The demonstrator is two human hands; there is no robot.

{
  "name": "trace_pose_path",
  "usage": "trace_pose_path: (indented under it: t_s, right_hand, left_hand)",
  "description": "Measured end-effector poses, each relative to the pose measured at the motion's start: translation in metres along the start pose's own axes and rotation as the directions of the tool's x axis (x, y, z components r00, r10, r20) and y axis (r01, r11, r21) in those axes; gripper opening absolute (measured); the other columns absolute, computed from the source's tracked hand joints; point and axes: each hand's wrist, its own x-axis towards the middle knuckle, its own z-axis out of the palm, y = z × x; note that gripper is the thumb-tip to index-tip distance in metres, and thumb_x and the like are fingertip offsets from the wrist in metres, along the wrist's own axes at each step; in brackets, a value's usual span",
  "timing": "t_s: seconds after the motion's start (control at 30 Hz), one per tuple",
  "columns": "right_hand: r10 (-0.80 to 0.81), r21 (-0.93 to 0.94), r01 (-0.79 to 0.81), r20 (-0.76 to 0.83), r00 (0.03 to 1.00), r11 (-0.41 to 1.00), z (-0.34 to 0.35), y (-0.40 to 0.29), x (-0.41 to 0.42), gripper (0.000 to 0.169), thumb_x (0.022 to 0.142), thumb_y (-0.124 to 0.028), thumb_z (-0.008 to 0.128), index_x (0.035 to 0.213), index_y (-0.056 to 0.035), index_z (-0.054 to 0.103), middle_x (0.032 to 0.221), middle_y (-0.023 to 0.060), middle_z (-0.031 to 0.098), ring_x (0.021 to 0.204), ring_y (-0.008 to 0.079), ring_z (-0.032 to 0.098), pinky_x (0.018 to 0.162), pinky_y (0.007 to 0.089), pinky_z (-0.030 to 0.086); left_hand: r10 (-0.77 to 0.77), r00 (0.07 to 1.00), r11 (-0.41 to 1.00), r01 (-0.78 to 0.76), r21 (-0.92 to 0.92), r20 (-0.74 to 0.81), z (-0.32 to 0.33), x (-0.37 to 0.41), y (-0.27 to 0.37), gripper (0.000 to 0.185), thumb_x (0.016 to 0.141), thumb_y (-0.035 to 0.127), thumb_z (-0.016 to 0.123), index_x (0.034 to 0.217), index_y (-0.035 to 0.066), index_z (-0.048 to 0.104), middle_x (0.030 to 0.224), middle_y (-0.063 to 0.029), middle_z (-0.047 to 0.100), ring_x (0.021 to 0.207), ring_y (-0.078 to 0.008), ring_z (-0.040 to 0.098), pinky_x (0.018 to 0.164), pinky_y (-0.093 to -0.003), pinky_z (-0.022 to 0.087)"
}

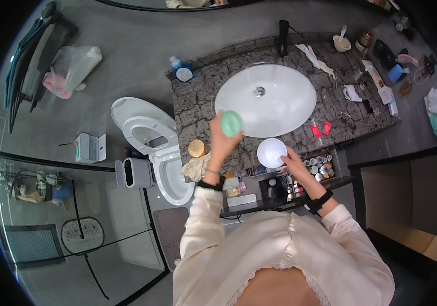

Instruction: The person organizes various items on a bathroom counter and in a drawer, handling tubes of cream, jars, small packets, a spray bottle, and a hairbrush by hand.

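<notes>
My left hand holds a round green container or lid at the left front rim of the white oval sink. In my right hand is a shallow white bowl or lid, held over the counter's front edge above an open drawer. A round gold-coloured lid or jar rests on the dark stone counter to the left, beside a crumpled cream cloth. Two small red packets lie right of the sink.
The drawer holds small jars, bottles and packets. A blue pump bottle stands at the counter's back left, near the toilet. Behind the sink is a black faucet. A small bowl with a spoon sits back right.
</notes>
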Motion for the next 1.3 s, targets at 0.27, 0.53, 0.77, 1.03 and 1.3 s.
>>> trace_pose_path:
  t_s: [0.27,0.53,0.77,1.03,1.3]
  right_hand:
    - [0.170,0.156,-0.166,-0.013,0.985,0.974,0.035,-0.016,0.003,0.046,0.098,-0.034,0.043,0.139,-0.0124,0.041,0.107,0.0034,0.058,0.075,0.0118,0.062,0.057,0.0240,0.051]
    - [0.057,0.015,-0.057,-0.016,0.998,0.998,0.029,0.004,0.019,0.052,0.090,-0.012,0.056,0.139,-0.0080,0.040,0.106,0.0061,0.059,0.070,0.0135,0.062,0.055,0.0273,0.054]
    - [0.084,-0.006,-0.084,-0.029,0.996,0.996,0.032,-0.006,0.013,0.044,0.096,-0.019,0.050,0.138,-0.0103,0.042,0.108,0.0058,0.059,0.073,0.0120,0.061,0.058,0.0274,0.055]
    - [0.068,0.023,-0.067,-0.065,0.996,0.997,0.027,0.003,0.017,0.048,0.099,-0.037,0.045,0.135,-0.0066,0.044,0.097,0.0019,0.059,0.069,0.0089,0.059,0.058,0.0256,0.055]
    - [0.102,0.075,-0.099,-0.032,0.994,0.992,0.032,-0.009,0.007,0.064,0.096,-0.059,0.033,0.128,-0.0060,0.049,0.094,0.0030,0.058,0.071,0.0096,0.059,0.064,0.0277,0.057]
  left_hand:
    - [0.113,0.904,0.994,-0.099,-0.055,0.413,0.046,-0.072,0.013,0.107,0.057,0.032,0.087,0.143,0.006,0.028,0.141,-0.0216,0.032,0.130,-0.0408,0.034,0.107,-0.0476,0.032]
    - [0.122,0.991,0.958,-0.105,0.268,-0.048,0.019,-0.065,-0.028,0.097,0.069,0.045,0.079,0.144,0.006,0.030,0.149,-0.0244,0.019,0.136,-0.0465,0.019,0.111,-0.0546,0.017]
    - [-0.304,0.934,0.715,0.352,0.604,-0.186,-0.051,-0.061,-0.088,0.076,0.069,0.031,0.080,0.133,0.008,0.046,0.136,-0.0221,0.039,0.127,-0.0413,0.034,0.105,-0.0502,0.028]
    - [0.059,0.996,0.993,-0.052,0.105,-0.063,-0.026,-0.051,0.005,0.067,0.062,0.019,0.086,0.121,0.005,0.058,0.118,-0.0137,0.055,0.110,-0.0298,0.054,0.093,-0.0391,0.046]
    - [0.184,0.945,0.969,-0.220,0.109,0.272,0.047,-0.069,0.035,0.075,0.058,0.020,0.086,0.125,0.007,0.054,0.124,-0.0132,0.050,0.112,-0.0345,0.047,0.096,-0.0435,0.040]
